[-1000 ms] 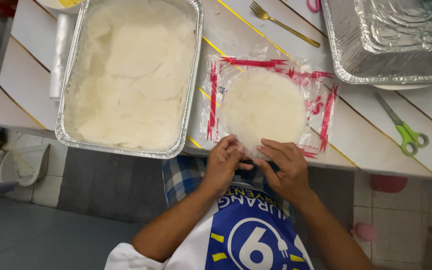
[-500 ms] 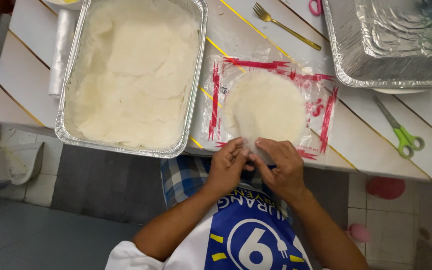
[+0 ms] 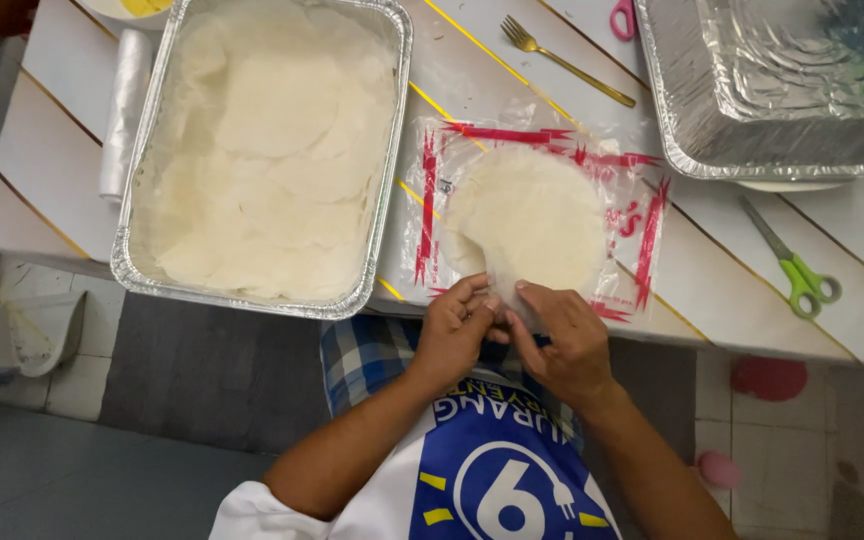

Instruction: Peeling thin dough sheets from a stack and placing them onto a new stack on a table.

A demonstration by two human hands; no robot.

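While I'm working at the near edge of the table [image 3: 42, 170], both my hands are meeting at the bottom rim of the wrapper stack [image 3: 532, 215], which is sitting on its clear plastic bag [image 3: 642, 215] w/ red print, just right of the big foil tray [image 3: 384, 180].

My left hand [image 3: 452, 335] and right hand [image 3: 567, 340] are pinching close together, fingertips narrow, nipping what looks like the edge of the top sheet. Can't tell if I'm holding one sheet or more — too thin to see.

Judging how it's going to handle: the wrappers are looking v. light, thin, floppy, prob. a bit tacky to each other, and easy to tear. A curl is showing on the stack's left edge, so the sheets are bending freely. Best grip, I'm thinking, is right at the rim w/ fingertip pads, peeling slow & low, not yanking from one point. Spreading the hold across both hands should keep it from ripping.

The foil tray is already lined w/ overlapping pale sheets. Also lying about: a gold fork [image 3: 564, 62] beyond the bag, green scissors [image 3: 792, 262] to the right, a second foil tray [image 3: 772, 85] top right, and a plastic roll [image 3: 124, 110] left of the first tray.
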